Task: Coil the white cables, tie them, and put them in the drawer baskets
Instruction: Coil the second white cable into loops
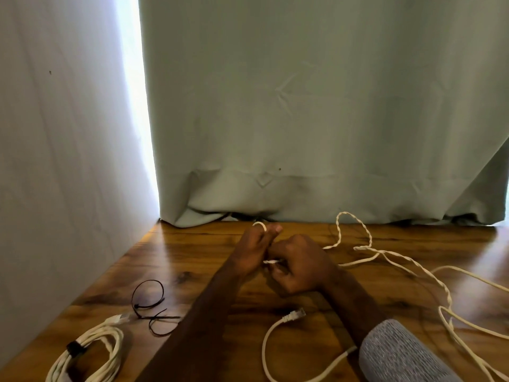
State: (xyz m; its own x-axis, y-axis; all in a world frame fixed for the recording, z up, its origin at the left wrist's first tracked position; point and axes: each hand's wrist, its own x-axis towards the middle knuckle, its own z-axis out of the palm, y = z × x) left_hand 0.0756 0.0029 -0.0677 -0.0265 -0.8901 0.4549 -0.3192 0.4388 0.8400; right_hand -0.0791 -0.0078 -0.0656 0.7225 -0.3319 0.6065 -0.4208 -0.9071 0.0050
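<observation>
White cable [391,255] pinched by left hand [254,250] and right hand [298,267]; slack sprawling toward 3 o'clock looks twisted, likely to kink the coil.

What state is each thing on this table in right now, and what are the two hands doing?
Left hand: closed, pinching a loop of white cable.
Right hand: closed on the same cable.
Loose cable: uncoiled, sprawled across the table.
Bundled cable: coiled, bound with a black tie.
Black zip ties: loose, lying unused.
Plug end: lying free on the table.
Curtain: drawn shut.
</observation>
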